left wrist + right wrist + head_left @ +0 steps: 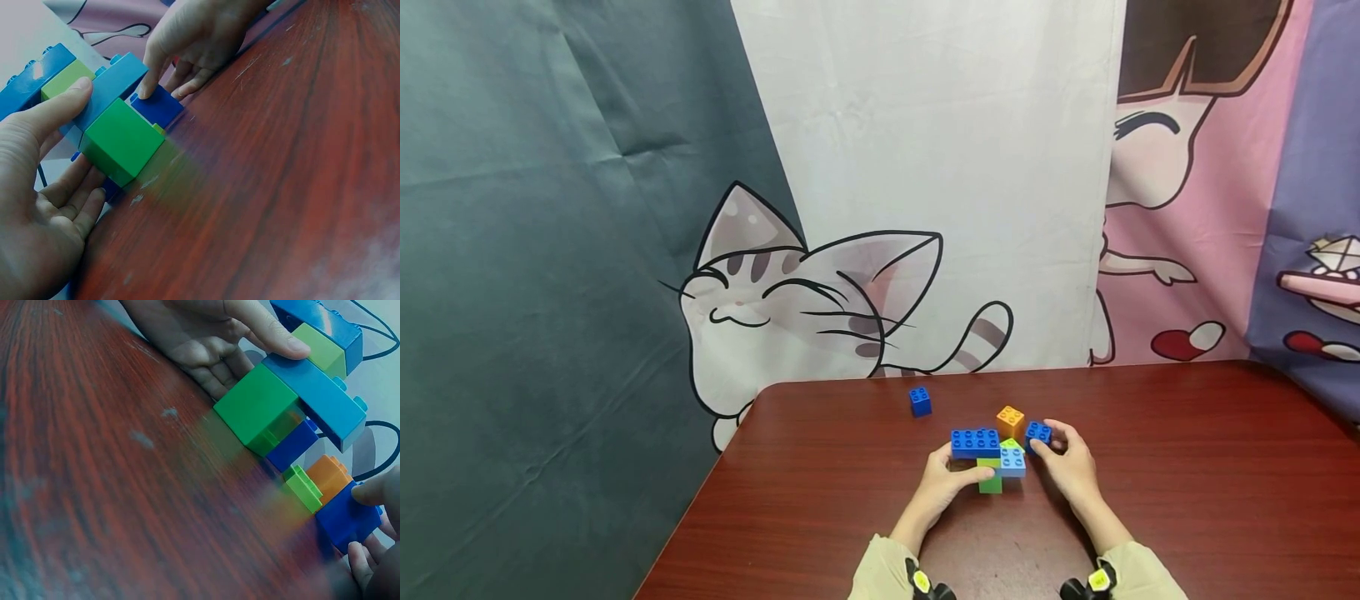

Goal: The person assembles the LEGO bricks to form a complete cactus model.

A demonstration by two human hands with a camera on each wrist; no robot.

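Note:
My left hand (942, 486) grips a stack of toy building bricks, its thumb across the near side. The stack has a long blue brick (975, 443) on top, a lime brick (320, 351) under it, then a light blue brick (1012, 462) jutting right, and a green brick (990, 484) at the bottom. To the right of the stack, my right hand (1075, 468) pinches a small blue brick (1038, 432) between thumb and fingers. That brick is beside the orange brick (1010, 421), apart from the stack. Whether it touches the orange brick I cannot tell.
A small lime brick (303, 489) lies on the table near the orange brick, partly covered by the stack in the head view. Another small blue brick (920, 402) stands near the far edge of the brown table (1210, 483). Printed cloth (887, 125) hangs behind.

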